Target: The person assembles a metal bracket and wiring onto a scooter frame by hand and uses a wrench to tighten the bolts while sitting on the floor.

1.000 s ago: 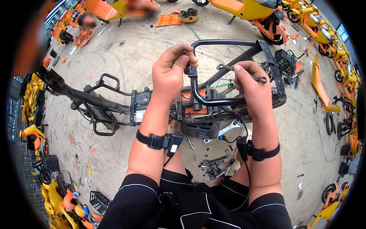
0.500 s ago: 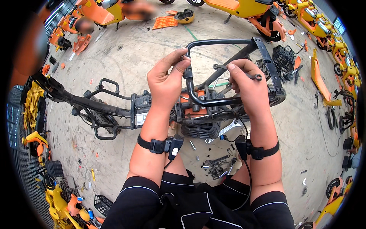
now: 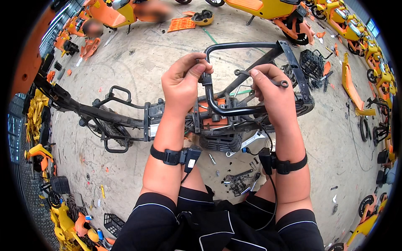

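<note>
My left hand (image 3: 180, 81) is closed in a pinch at the upright left side of a bent black tube (image 3: 238, 45) on a stripped scooter frame (image 3: 117, 117); whatever sits between finger and thumb is too small to make out. A dark double-ended ring wrench (image 3: 283, 83) is gripped in my right hand (image 3: 274, 94), its far end inside the tube loop, to the right of my left hand. Below the loop lie an orange part (image 3: 209, 124) and a black slatted housing (image 3: 220, 144).
On the floor between my legs are a large wrench (image 3: 251, 142) and scattered tools and fasteners (image 3: 238, 184). Yellow-orange scooters (image 3: 264, 10) line the back and right. Loose body panels (image 3: 351, 83), a black basket (image 3: 312, 67) and piles of yellow parts (image 3: 37, 113) surround the frame.
Since a second ago my left hand has shifted slightly left, along with the view. My right hand has moved slightly left and up with the wrench. Over the last half second both barely move.
</note>
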`<action>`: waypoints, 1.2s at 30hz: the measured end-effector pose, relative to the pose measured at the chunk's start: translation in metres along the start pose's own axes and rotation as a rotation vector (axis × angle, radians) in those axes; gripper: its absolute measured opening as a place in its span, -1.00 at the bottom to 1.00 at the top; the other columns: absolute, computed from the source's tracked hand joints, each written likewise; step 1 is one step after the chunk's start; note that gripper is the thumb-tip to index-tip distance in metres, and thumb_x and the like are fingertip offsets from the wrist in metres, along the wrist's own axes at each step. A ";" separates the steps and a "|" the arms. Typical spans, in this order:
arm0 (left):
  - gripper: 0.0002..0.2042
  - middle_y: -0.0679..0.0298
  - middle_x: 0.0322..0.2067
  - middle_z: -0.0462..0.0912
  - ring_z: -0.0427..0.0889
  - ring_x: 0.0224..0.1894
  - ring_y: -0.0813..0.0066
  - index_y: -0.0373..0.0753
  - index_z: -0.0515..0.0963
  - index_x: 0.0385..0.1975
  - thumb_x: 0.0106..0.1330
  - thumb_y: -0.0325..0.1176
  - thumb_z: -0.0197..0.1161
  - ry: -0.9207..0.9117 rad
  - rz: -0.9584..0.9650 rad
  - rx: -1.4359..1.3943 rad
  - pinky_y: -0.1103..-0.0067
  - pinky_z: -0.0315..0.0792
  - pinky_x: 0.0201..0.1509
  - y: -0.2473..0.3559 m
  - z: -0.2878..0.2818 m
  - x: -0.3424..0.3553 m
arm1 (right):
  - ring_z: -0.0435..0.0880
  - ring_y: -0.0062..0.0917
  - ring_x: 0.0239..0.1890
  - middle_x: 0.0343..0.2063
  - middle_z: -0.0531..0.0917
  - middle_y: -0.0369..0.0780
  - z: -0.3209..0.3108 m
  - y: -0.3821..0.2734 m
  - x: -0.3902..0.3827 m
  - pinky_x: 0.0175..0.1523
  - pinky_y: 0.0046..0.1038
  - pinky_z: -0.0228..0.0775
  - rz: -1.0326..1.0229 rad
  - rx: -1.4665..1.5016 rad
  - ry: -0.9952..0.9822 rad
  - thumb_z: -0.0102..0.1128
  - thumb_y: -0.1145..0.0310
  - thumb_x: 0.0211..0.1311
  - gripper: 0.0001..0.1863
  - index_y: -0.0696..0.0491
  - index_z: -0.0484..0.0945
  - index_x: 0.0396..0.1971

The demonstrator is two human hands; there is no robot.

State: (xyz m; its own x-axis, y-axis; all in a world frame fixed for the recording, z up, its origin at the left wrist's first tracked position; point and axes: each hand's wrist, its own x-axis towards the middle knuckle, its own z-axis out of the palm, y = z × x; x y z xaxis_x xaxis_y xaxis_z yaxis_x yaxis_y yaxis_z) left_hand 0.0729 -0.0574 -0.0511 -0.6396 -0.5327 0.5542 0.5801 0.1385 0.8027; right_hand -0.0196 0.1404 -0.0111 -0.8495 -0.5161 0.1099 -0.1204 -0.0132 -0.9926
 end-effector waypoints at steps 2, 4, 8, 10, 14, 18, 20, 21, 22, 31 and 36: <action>-0.80 0.18 -0.27 0.73 0.73 -0.21 0.46 -0.38 0.63 -0.02 0.41 -0.64 0.23 -0.031 -0.032 0.000 0.57 0.62 -0.12 0.000 -0.005 0.002 | 0.50 -0.72 -0.46 -0.51 0.61 -0.34 -0.002 -0.003 0.000 -0.33 -0.61 0.36 0.026 0.020 -0.009 0.29 0.25 0.36 -0.73 0.18 0.66 -0.21; -0.80 0.17 -0.27 0.73 0.74 -0.21 0.45 -0.38 0.63 -0.02 0.41 -0.63 0.23 -0.055 -0.037 -0.004 0.57 0.62 -0.15 -0.001 -0.009 0.004 | 0.50 -0.72 -0.47 -0.51 0.60 -0.35 -0.002 -0.002 0.000 -0.34 -0.61 0.36 0.022 0.056 -0.016 0.29 0.25 0.36 -0.73 0.18 0.65 -0.21; -0.79 0.18 -0.26 0.70 0.70 -0.21 0.40 -0.36 0.61 0.03 0.45 -0.57 0.23 -0.108 -0.041 0.003 0.50 0.61 -0.03 0.001 -0.011 0.004 | 0.50 -0.72 -0.47 -0.52 0.60 -0.35 -0.003 -0.001 0.001 -0.35 -0.61 0.35 0.008 0.071 -0.020 0.29 0.25 0.37 -0.73 0.18 0.65 -0.20; -0.78 0.20 -0.24 0.70 0.69 -0.18 0.44 -0.36 0.61 0.04 0.44 -0.56 0.25 -0.086 -0.020 0.058 0.53 0.59 -0.02 0.002 -0.007 0.001 | 0.49 -0.73 -0.47 -0.51 0.60 -0.35 -0.003 -0.001 0.000 -0.35 -0.61 0.34 0.010 0.066 -0.017 0.29 0.25 0.37 -0.74 0.18 0.65 -0.21; -0.76 0.25 -0.21 0.70 0.66 -0.13 0.53 -0.35 0.62 0.04 0.41 -0.56 0.30 -0.006 0.071 0.258 0.59 0.54 0.00 0.000 -0.004 -0.002 | 0.49 -0.75 -0.48 -0.52 0.57 -0.38 -0.001 -0.001 0.000 -0.39 -0.63 0.28 0.000 0.051 -0.013 0.27 0.24 0.36 -0.76 0.13 0.65 -0.24; -0.76 0.27 -0.22 0.70 0.64 -0.14 0.57 -0.33 0.66 0.00 0.35 -0.58 0.35 0.031 0.090 0.302 0.62 0.52 -0.03 0.002 -0.004 -0.003 | 0.50 -0.73 -0.47 -0.51 0.60 -0.35 -0.003 -0.001 0.001 -0.34 -0.60 0.34 0.007 0.040 -0.008 0.27 0.26 0.37 -0.74 0.18 0.67 -0.23; -0.79 0.26 -0.25 0.71 0.65 -0.22 0.57 -0.29 0.71 -0.06 0.33 -0.60 0.35 0.042 0.087 0.275 0.61 0.53 -0.11 0.004 -0.002 -0.002 | 0.50 -0.72 -0.46 -0.51 0.61 -0.35 -0.003 0.000 0.001 -0.34 -0.59 0.35 0.002 0.035 -0.010 0.27 0.25 0.37 -0.74 0.18 0.67 -0.23; -0.77 0.26 -0.24 0.70 0.65 -0.19 0.57 -0.32 0.69 -0.03 0.34 -0.61 0.34 0.021 0.086 0.293 0.61 0.53 -0.06 0.005 -0.003 -0.002 | 0.50 -0.72 -0.47 -0.52 0.61 -0.35 -0.003 0.000 0.001 -0.34 -0.59 0.34 0.003 0.033 -0.010 0.27 0.25 0.37 -0.74 0.18 0.67 -0.23; -0.76 0.26 -0.23 0.69 0.65 -0.16 0.56 -0.35 0.66 -0.01 0.35 -0.62 0.33 0.000 0.084 0.311 0.60 0.54 -0.02 0.006 -0.005 -0.001 | 0.50 -0.72 -0.47 -0.52 0.61 -0.34 -0.003 0.000 0.001 -0.34 -0.59 0.34 0.004 0.031 -0.010 0.27 0.25 0.37 -0.74 0.18 0.67 -0.23; -0.77 0.22 -0.26 0.67 0.66 -0.19 0.46 -0.39 0.64 0.02 0.41 -0.62 0.25 -0.060 -0.002 0.033 0.51 0.57 -0.01 0.001 -0.007 0.002 | 0.49 -0.72 -0.46 -0.52 0.60 -0.35 -0.002 -0.002 -0.001 -0.33 -0.58 0.34 0.010 0.028 0.001 0.28 0.25 0.36 -0.74 0.18 0.67 -0.23; -0.77 0.22 -0.30 0.67 0.66 -0.24 0.42 -0.34 0.64 0.03 0.41 -0.57 0.26 -0.158 -0.029 -0.024 0.49 0.58 -0.06 -0.002 -0.018 0.009 | 0.50 -0.72 -0.46 -0.52 0.61 -0.34 -0.004 0.000 -0.001 -0.33 -0.59 0.34 -0.008 0.035 -0.009 0.28 0.24 0.36 -0.73 0.18 0.66 -0.22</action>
State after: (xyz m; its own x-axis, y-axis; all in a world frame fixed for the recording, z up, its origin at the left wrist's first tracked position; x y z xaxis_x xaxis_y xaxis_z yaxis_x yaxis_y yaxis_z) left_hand 0.0751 -0.0773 -0.0513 -0.7266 -0.3979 0.5601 0.5710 0.1037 0.8144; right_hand -0.0209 0.1439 -0.0106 -0.8436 -0.5239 0.1180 -0.1093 -0.0476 -0.9929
